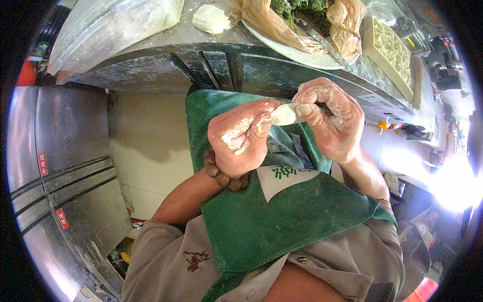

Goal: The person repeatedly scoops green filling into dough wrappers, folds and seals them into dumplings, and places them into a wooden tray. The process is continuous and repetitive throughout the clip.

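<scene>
A small pale dough wrapper (285, 114) is stretched between my floury hands, above the green apron. My left hand (241, 137), with a brown bead bracelet at its wrist, pinches one end of the dough between thumb and curled fingers. The other end is held by my right hand (330, 117) between thumb and forefinger. On the counter beyond, a white plate (320, 62) bears a plastic bag (264, 24) of chopped green filling (302, 7). A metal spatula or knife (320, 41) lies across the plate's edge. A lump of dough (212, 19) sits left of it.
The floury counter edge (151, 56) runs across beyond my hands. A cloudy plastic container (117, 30) stands at its left end. On the right is a cream tray (388, 64) of folded dumplings. Metal cabinet doors (73, 124) stand at the far left.
</scene>
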Tool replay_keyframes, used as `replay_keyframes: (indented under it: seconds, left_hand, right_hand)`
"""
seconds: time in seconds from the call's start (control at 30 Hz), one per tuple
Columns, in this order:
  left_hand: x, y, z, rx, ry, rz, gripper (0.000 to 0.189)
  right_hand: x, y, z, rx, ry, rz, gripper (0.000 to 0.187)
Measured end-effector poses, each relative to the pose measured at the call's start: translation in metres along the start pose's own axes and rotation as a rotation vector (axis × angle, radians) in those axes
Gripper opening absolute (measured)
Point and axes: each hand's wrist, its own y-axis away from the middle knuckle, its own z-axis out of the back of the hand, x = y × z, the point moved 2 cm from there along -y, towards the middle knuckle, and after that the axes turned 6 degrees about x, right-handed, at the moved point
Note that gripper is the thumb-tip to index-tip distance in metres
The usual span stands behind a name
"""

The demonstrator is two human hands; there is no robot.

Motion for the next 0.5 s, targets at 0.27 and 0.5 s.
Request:
replay_keyframes:
  seconds: [0.27, 0.5]
  left_hand:
    - [0.002, -0.005, -0.004, -0.029, 0.071, 0.009, 0.026]
    - [0.0, -0.016, -0.015, -0.096, 0.163, -0.07, 0.024]
  right_hand:
    - [0.001, 0.0, 0.003, -0.057, -0.036, -0.076, 0.009]
    - [0.005, -0.005, 0.008, 0.01, 0.049, -0.016, 0.007]
